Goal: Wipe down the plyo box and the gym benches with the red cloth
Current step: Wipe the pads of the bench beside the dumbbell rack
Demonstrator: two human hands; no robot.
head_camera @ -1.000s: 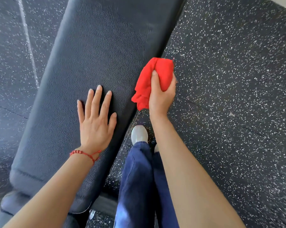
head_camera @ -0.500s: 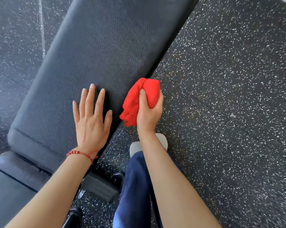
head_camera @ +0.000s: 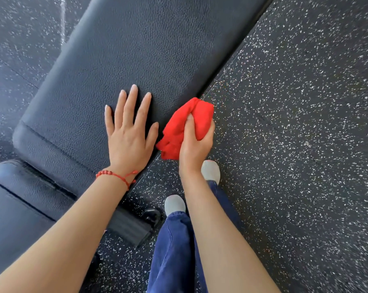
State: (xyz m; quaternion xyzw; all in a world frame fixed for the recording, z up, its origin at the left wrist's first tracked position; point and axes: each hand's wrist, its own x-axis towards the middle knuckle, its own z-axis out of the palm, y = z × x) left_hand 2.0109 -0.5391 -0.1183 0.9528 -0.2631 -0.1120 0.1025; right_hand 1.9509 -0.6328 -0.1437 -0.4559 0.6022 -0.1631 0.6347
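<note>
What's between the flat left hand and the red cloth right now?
Nothing but a narrow strip of bare bench pad along its edge, seen in the head view. The left hand rests flat; the right hand grips the red cloth at that edge.

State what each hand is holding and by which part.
The right hand grips the red cloth, bunched, around its middle. The left hand holds nothing; it rests flat on the black bench pad.

My feed: bright, even daylight; soft sheen on the bench (head_camera: 136, 49) padding; wide-angle edge bending; upper-left floor (head_camera: 20, 28) blurred.
</note>
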